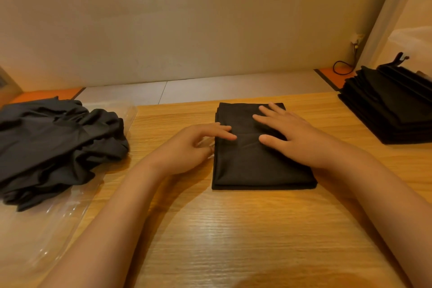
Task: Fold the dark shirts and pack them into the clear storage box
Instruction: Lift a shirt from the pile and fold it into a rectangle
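This looks like a plain work booth for sorting clothes, not a lived-in room: a pale wood-grain laminate tabletop (pixel 233 229) is boxed in by bare beige partition panels (pixel 187 18) at the back and right. A crumpled heap of dark grey shirts (pixel 53 142) lies on crinkled clear plastic sheeting (pixel 58 222) at the left, and a neat stack of folded black garments (pixel 392 110) sits at the right edge. A looped black cable (pixel 342 68) runs to a small white fitting (pixel 357 38) in the back corner.
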A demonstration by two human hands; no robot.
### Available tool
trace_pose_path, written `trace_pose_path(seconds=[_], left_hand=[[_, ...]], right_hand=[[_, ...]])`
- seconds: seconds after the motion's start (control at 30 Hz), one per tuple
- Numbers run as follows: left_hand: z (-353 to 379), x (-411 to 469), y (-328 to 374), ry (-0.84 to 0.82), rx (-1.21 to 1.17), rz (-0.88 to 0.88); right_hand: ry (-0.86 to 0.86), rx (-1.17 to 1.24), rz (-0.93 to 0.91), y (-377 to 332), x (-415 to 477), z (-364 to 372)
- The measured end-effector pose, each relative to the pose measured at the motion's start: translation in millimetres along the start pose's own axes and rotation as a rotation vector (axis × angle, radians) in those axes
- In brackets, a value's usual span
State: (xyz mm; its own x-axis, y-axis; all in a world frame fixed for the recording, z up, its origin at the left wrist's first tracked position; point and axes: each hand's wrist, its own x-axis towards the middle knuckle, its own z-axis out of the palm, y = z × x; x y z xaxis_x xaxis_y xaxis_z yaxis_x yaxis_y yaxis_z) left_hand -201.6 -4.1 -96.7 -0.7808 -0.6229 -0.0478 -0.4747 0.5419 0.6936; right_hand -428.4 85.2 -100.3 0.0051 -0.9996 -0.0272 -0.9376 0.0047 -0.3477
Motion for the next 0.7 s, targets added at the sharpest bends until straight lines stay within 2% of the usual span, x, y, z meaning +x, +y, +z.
trace_pose_path(seconds=[0.1,0.2,0.27,0.33,0.43,0.6,0.7], left_hand=[[4,4,-1,0.116,-0.063,-0.007],[19,6,4,0.197,-0.023,0.091],[30,8,6,0.150,0.150,0.122],[36,9,4,0.060,0.297,0.072],[36,7,0,-0.011,0.391,-0.015],[41,-10,6,-0.031,0.537,-0.098],[52,-37,14,0.025,0.653,-0.105]], right_hand=[[-0.035,0.036,-0.081,-10,-1,6],[-0.030,0.039,-0.161,-19,-2,16],[-0.035,0.019,-0.175,-22,-1,20],[-0.049,-0.044,-0.159,-22,-1,24],[-0.049,-0.089,-0.106,-21,-1,24],[0.009,-0.192,-0.081,-32,-23,28],[0.007,-0.210,-0.089,-44,-53,38]])
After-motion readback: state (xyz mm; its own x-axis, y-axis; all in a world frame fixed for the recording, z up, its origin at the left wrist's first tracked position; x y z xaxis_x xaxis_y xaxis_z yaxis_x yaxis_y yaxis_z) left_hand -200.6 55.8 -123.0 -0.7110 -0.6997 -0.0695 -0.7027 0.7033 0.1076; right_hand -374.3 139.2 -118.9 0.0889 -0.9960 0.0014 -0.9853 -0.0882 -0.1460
